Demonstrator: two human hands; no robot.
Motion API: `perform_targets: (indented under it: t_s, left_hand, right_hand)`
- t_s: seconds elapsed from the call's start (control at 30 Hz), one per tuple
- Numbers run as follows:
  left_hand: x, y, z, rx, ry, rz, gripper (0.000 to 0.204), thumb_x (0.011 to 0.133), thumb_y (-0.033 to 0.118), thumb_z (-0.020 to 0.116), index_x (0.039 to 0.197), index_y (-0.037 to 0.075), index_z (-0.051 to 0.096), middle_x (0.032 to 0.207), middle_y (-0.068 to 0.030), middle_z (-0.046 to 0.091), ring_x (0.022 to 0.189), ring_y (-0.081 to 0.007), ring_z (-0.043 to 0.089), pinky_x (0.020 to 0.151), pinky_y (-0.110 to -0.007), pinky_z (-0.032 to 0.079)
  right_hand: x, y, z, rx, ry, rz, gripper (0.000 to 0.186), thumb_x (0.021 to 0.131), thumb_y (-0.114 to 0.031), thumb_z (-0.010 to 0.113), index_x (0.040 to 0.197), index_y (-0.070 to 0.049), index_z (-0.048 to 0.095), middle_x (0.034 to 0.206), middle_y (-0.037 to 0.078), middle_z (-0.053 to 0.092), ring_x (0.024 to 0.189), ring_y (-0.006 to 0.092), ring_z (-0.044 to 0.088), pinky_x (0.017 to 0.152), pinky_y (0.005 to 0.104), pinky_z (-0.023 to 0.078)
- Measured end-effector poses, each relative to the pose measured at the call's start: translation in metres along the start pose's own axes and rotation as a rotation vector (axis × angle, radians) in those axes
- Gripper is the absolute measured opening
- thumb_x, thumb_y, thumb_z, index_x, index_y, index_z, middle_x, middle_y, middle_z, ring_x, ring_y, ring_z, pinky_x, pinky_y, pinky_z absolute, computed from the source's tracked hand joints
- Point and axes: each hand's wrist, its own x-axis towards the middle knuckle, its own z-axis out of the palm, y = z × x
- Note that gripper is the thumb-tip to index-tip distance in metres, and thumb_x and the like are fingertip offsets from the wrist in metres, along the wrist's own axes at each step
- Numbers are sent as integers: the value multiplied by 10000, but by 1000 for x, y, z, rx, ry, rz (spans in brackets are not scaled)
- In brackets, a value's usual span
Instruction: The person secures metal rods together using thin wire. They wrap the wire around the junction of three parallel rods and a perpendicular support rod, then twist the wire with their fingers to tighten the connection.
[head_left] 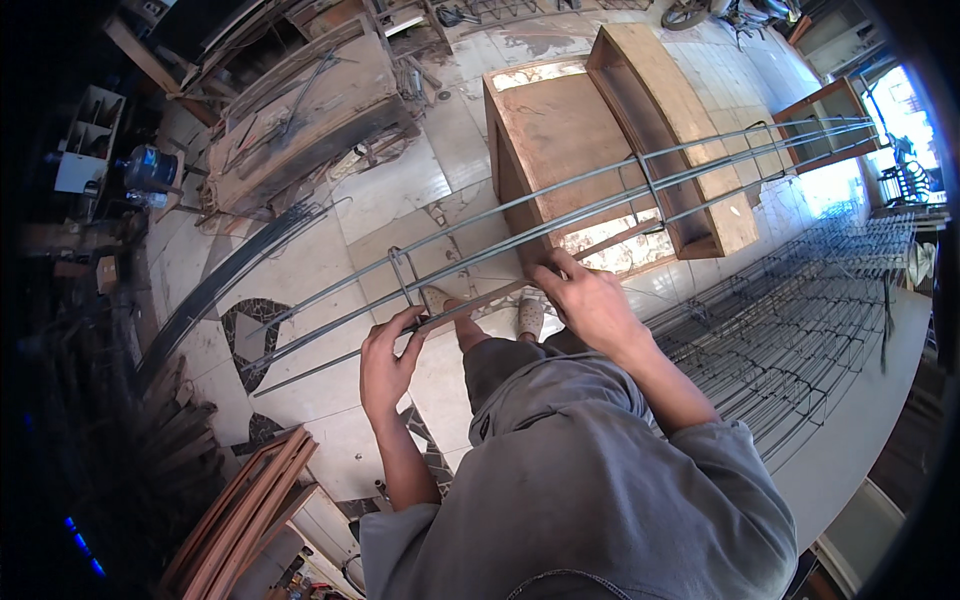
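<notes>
Left hand [388,365] and right hand [585,303] pinch a brown stick [482,302], likely to hold it straight, near the long metal rods [600,208].

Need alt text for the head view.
A person's left hand and right hand hold a narrow brown strip alongside a long metal-rod frame that stretches across a wooden box. More rod frames lie at right.
</notes>
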Motion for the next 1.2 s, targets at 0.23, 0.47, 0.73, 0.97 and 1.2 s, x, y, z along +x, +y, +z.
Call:
perform_targets:
  t_s: [0.23, 0.47, 0.73, 0.97, 1.2]
  left_hand:
    - [0, 0, 1, 0, 18, -8, 325, 863, 98, 746, 1183, 60, 702, 1072, -160, 745, 1006, -338, 704, 886, -409, 530]
    - [-1, 1, 1, -12, 32, 2, 325, 860, 117, 758, 1176, 65, 701, 1070, -154, 743, 988, -344, 699, 880, -407, 524]
    - [1, -1, 2, -15, 34, -8, 364, 822, 91, 792, 1178, 82, 716, 1059, -131, 759, 997, -296, 719, 863, -384, 532]
    - [1, -2, 2, 16, 38, 18, 355, 820, 94, 795, 1166, 72, 717, 1076, -118, 760, 995, -289, 724, 867, -388, 534]
    - [1, -3, 4, 16, 41, 18, 358, 825, 91, 788, 1174, 76, 711, 1051, -122, 762, 995, -292, 723, 866, -394, 535]
  right_hand:
    - [-1, 2, -3, 30, 0, 19, 741, 607, -65, 784, 1318, -94, 579, 1295, 151, 567, 897, 368, 718, 808, 456, 587]
    - [-1, 3, 2, 31, -20, 46, 639, 717, -95, 753, 1332, -110, 580, 1361, 189, 563, 948, 384, 714, 852, 465, 578]
    - [1, 8, 12, 29, 13, 70, 470, 823, -24, 619, 1287, -103, 615, 1301, 220, 605, 965, 420, 702, 837, 498, 578]
    - [1, 5, 10, 16, 34, 67, 434, 827, -19, 617, 1251, -104, 621, 1275, 206, 607, 903, 422, 706, 782, 505, 588]
    - [1, 7, 10, 38, 75, 37, 402, 843, -44, 622, 1240, -103, 624, 1238, 195, 616, 895, 420, 703, 776, 505, 584]
